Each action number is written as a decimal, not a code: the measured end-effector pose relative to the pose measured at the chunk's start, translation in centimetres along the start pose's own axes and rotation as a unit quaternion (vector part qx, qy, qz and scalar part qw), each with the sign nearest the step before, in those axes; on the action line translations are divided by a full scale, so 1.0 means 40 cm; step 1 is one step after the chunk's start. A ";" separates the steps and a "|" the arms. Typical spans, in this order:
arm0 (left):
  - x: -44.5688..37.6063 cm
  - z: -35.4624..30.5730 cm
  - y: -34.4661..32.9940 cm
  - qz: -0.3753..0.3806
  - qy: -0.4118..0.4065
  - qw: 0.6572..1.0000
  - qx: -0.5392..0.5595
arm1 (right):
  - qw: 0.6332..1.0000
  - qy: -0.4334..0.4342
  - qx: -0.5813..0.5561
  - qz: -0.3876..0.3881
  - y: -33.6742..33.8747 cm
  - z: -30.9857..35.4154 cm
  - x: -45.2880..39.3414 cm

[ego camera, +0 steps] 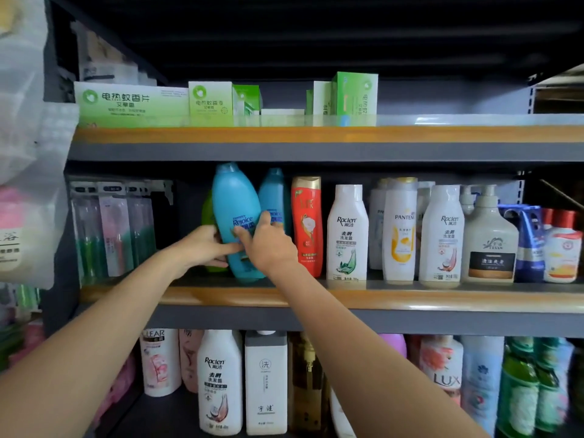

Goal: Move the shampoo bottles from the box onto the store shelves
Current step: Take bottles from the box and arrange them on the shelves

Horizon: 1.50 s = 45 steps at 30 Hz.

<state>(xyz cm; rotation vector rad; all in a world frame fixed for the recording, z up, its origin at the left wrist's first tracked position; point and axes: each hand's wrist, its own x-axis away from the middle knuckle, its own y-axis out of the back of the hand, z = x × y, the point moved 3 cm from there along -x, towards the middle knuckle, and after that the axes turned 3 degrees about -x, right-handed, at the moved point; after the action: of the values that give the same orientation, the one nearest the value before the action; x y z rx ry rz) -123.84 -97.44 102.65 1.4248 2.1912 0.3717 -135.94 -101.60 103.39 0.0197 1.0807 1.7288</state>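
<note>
A blue Rejoice shampoo bottle [235,203] leans to the left on the middle shelf [410,300]. My left hand [202,248] grips its lower left side. My right hand [268,245] holds its lower right side, thumb across the label. A second blue Rejoice bottle [276,194] stands just behind to the right. A green bottle [208,213] is half hidden behind the tilted one. The box is out of view.
Right of the blue bottles stand a red bottle [307,226], white Raclen [347,232] and Pantene [399,229] bottles and a pump bottle [489,235]. Toothbrush packs [110,229] hang at left. Green boxes [132,104] fill the top shelf; more bottles [219,380] line the bottom shelf.
</note>
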 end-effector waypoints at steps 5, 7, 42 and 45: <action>0.018 -0.005 0.013 0.007 0.018 1.000 0.014 | 0.981 -0.026 -0.178 0.072 -0.018 -0.006 -0.018; 0.026 0.000 0.014 0.002 0.014 0.999 0.048 | 0.977 -0.022 -0.195 0.084 -0.021 -0.016 -0.024; -0.045 -0.052 -0.058 -0.028 0.000 1.000 -0.012 | 0.997 -0.034 -0.001 -0.073 0.005 -0.047 -0.027; -0.048 -0.053 -0.065 -0.028 0.002 0.999 -0.019 | 0.996 -0.016 0.023 -0.087 0.011 -0.043 -0.012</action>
<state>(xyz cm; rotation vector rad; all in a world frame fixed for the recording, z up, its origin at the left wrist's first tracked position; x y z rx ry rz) -126.37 -100.18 103.65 1.3400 2.2097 0.3948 -136.89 -103.10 102.88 -0.0172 1.0673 1.5432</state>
